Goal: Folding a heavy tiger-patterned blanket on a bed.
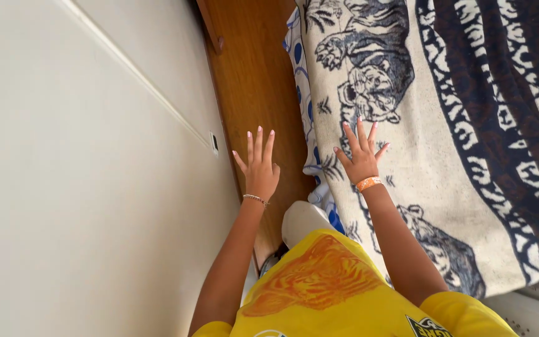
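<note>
Both our hands splayed wide, holding nothing: right hand (361, 161) flat on the tiger blanket (469, 125), left hand (259, 168) just beside it.

left hand (260, 170) over wooden floor (251, 75), right hand (361, 159) over blanket (469, 156) beside it

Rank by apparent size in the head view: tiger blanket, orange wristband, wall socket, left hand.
1. tiger blanket
2. left hand
3. orange wristband and wall socket: both tiny, too alike to rank.
</note>
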